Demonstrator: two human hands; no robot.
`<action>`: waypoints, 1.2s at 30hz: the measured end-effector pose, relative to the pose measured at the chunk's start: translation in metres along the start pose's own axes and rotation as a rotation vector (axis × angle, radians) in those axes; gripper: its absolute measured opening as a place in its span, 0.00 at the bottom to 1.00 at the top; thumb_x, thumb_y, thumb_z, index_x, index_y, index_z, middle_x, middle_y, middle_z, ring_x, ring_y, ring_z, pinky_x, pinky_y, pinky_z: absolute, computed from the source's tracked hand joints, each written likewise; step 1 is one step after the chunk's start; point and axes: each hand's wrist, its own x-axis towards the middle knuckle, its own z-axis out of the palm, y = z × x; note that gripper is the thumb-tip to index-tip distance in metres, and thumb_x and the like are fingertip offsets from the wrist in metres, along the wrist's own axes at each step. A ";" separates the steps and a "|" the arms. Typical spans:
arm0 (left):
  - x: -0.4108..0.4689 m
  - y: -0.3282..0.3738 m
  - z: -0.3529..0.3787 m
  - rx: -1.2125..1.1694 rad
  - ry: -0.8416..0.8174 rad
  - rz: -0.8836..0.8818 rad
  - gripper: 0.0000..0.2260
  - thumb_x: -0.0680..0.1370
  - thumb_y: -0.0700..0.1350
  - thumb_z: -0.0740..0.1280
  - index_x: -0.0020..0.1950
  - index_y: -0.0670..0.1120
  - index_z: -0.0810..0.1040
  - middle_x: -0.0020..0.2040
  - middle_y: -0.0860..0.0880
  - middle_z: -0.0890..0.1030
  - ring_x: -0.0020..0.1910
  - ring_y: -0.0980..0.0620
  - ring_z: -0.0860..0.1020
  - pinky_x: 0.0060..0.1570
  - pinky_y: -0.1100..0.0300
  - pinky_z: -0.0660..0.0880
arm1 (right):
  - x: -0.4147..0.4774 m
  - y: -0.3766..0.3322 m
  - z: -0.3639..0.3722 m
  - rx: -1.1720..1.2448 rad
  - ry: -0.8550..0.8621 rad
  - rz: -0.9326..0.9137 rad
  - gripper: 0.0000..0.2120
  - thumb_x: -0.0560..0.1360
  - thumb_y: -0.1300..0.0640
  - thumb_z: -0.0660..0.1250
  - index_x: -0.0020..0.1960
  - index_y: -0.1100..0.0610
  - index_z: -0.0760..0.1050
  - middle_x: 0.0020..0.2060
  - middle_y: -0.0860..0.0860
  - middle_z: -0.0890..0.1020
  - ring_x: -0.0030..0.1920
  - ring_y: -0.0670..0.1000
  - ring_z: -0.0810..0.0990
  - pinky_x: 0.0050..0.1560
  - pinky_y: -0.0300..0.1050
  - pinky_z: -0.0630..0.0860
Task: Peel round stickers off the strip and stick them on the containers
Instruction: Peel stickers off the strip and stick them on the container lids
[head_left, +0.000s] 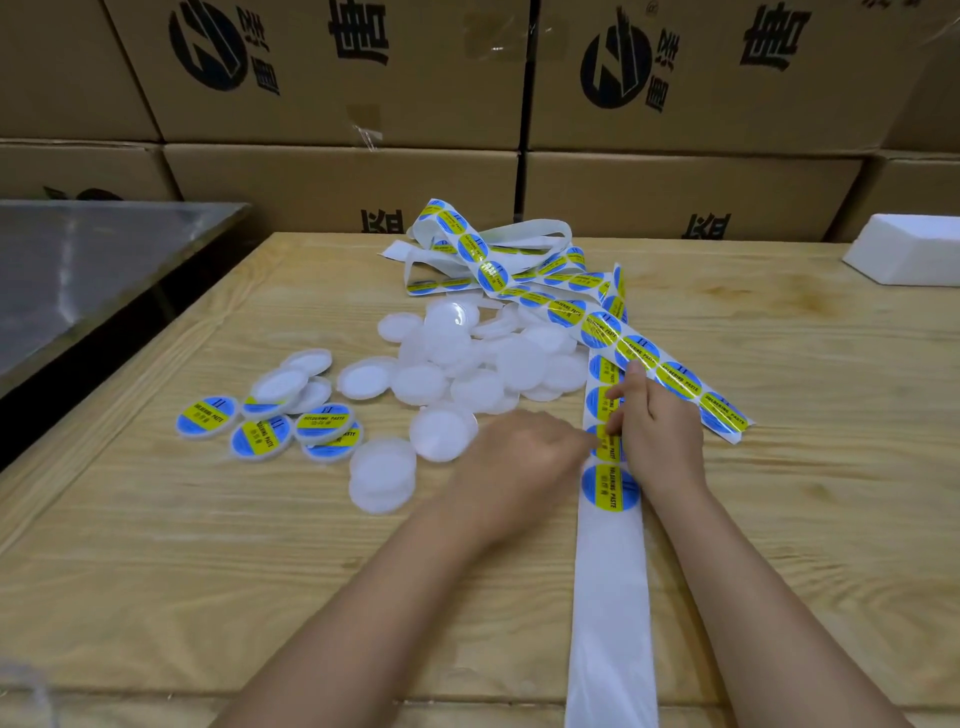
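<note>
Peeling is being carried out at this very moment, toward the front right of the desk (156, 571). The strip (608, 597) is being stretched from the front edge away toward the back edge. Its near stretch is showing bare backing, so a good run of stickers is being judged as used up.

The right hand (657, 431) is being held over the strip's right margin, its fingers (635, 379) being curled down onto the strip and gripping it, with one finger being pointed straighter toward the back. The left hand (524, 457) is being held at the strip's left margin, fingertips (579, 442) being set against the edge of the second sticker (605, 447) up from the bare stretch. Blur is being met there, so whether that sticker is being pinched cannot be told. The first sticker (611, 491) is being left flat on the backing, just nearer the front edge.

At the middle of the desk plain containers (467, 364) are being heaped, just left of the strip, one of them lying just beside the left hand. Toward the left edge labelled containers (291, 426) are being gathered, well apart from the strip.

Next, by this reading, a clean lift of the sticker's rim is being called for while the backing is being pinned down, and then a centred, flat press onto a plain container.
</note>
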 end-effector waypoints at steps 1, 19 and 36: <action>0.001 0.005 0.008 -0.030 -0.096 -0.020 0.09 0.74 0.42 0.66 0.51 0.40 0.81 0.46 0.44 0.83 0.45 0.44 0.80 0.43 0.53 0.76 | 0.000 0.000 0.001 0.006 0.009 -0.005 0.27 0.79 0.40 0.48 0.37 0.54 0.78 0.29 0.52 0.80 0.37 0.54 0.79 0.42 0.50 0.74; -0.001 0.006 0.021 -0.173 -0.024 -0.279 0.11 0.77 0.43 0.64 0.58 0.41 0.75 0.50 0.44 0.82 0.51 0.41 0.76 0.51 0.63 0.60 | -0.004 -0.015 0.001 -0.097 -0.195 -0.141 0.39 0.70 0.31 0.46 0.39 0.65 0.78 0.36 0.58 0.82 0.41 0.57 0.78 0.47 0.54 0.75; -0.004 0.012 0.011 -0.635 -0.212 -0.481 0.06 0.78 0.46 0.62 0.44 0.51 0.66 0.45 0.45 0.80 0.43 0.47 0.76 0.43 0.51 0.71 | 0.002 -0.014 -0.003 0.240 -0.163 -0.028 0.15 0.79 0.46 0.59 0.40 0.49 0.79 0.35 0.42 0.82 0.37 0.39 0.78 0.40 0.34 0.73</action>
